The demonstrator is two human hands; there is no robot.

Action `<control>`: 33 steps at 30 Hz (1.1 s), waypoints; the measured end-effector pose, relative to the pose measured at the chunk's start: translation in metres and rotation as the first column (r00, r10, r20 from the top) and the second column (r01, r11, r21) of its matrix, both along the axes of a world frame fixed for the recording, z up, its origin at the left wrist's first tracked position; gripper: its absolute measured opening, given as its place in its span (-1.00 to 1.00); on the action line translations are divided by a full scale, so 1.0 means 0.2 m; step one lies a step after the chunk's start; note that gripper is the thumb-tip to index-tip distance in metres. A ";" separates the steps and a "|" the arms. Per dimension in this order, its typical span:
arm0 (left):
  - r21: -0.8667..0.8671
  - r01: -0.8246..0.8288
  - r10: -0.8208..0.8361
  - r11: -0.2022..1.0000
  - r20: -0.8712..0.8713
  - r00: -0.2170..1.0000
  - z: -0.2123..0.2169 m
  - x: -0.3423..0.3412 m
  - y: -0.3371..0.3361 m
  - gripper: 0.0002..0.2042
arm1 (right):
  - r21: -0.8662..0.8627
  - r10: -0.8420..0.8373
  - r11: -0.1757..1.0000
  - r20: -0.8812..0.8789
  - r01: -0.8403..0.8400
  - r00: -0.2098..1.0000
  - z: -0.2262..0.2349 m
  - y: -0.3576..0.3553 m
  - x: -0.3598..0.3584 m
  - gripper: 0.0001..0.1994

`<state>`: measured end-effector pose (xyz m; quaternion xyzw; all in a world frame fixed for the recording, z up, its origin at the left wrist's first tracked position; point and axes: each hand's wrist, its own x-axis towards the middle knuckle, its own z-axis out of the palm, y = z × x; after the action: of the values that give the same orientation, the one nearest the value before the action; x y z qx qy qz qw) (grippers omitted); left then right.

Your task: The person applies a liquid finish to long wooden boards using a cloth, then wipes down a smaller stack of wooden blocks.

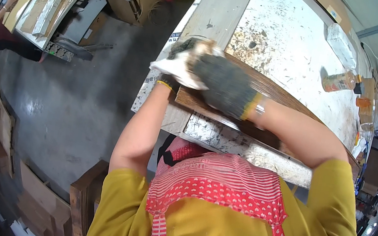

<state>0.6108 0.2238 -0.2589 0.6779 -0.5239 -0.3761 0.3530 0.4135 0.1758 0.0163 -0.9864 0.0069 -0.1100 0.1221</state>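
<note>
Head cam, L of fisheye pair: looks steeply down/fwd from above wearer's torso [214, 235]. L hand [181, 48] & R hand [224, 85] approx. centre, near; bench [291, 30] beyond, floor [65, 107] far L.

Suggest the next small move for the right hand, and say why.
Probably slide the right hand, in its dark grey glove with a yellow cuff, rightward along the long brown wood-grained board with the crumpled white, brown-stained cloth: hand and cloth are together near the board's left end, while most of its length extends to the right.
</note>
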 end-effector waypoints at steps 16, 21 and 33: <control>-0.322 0.046 -0.014 0.946 0.099 0.995 0.69 0.06 0.05 -0.60 | 0.898 -0.518 -0.436 -0.300 0.055 0.801 0.02 -0.44 -0.84 -0.42; -0.457 0.099 0.136 0.884 0.453 0.881 1.02 0.12 -0.18 -0.65 | 0.893 -0.745 -0.441 -0.308 -0.091 0.591 0.04 -0.32 -0.95 -0.50; -0.285 0.042 -0.128 0.958 -0.288 0.949 1.51 -1.06 -0.46 -0.65 | 0.489 -0.784 0.591 0.158 0.642 0.600 -0.01 -0.42 -1.54 -0.69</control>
<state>0.3995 0.1310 0.0426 0.5329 -0.5394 -0.4143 0.5034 0.1055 0.0922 0.0134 -0.8146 0.4080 -0.3238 0.2552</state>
